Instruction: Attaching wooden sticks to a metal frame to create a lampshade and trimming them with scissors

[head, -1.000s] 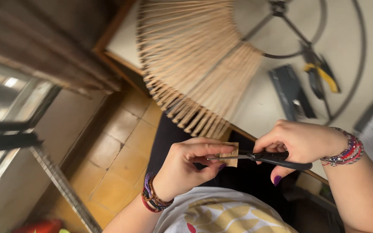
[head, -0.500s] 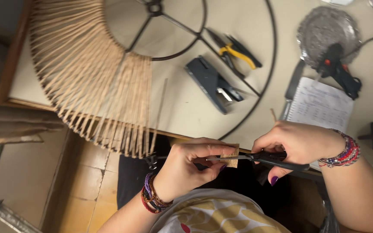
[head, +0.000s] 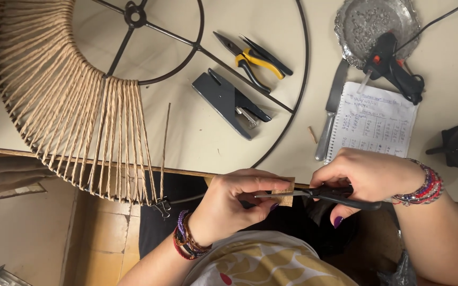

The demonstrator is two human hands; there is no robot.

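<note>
Cream table [head: 202,143] carries a half-wrapped wire frame [head: 70,106], pliers [head: 253,58] and a glue gun [head: 390,66]. Below its edge, the left hand [head: 234,204] pinches a small tan strip [head: 283,190]; the right hand [head: 367,177] grips black scissors [head: 324,194] closing on it. Blades so near the fingertips could nick them.

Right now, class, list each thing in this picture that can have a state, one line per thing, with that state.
Scissors: in the right hand, blades on the cardboard strip.
Cardboard strip: pinched by the left hand.
Wire frame: flat on the table, partly wrapped in cord.
Binder clip: clamped on the frame's rim.
Pliers: lying closed.
Glue gun: resting on the metal tray.
Notebook: open.
</note>
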